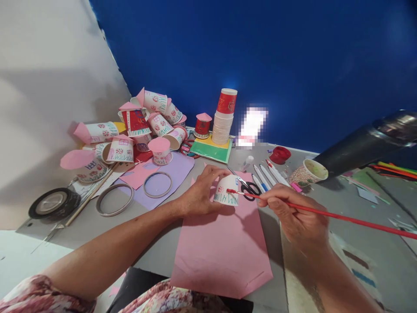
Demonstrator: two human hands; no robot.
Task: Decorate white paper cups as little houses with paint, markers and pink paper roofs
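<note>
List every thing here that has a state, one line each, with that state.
Left hand: gripping the decorated paper cup.
Decorated paper cup: upside down on the pink paper sheet.
Right hand: pinching a red paintbrush, tip touching the cup.
Scissors: lying closed.
Stack of paper cups: upright, nested upside down.
Finished cup houses: heaped, mostly tipped over.
Paint cup: upright, open.

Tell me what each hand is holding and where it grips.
The left hand holds the upturned paper cup by its side and base. The right hand pinches the red paintbrush along its handle, behind the tip.
</note>
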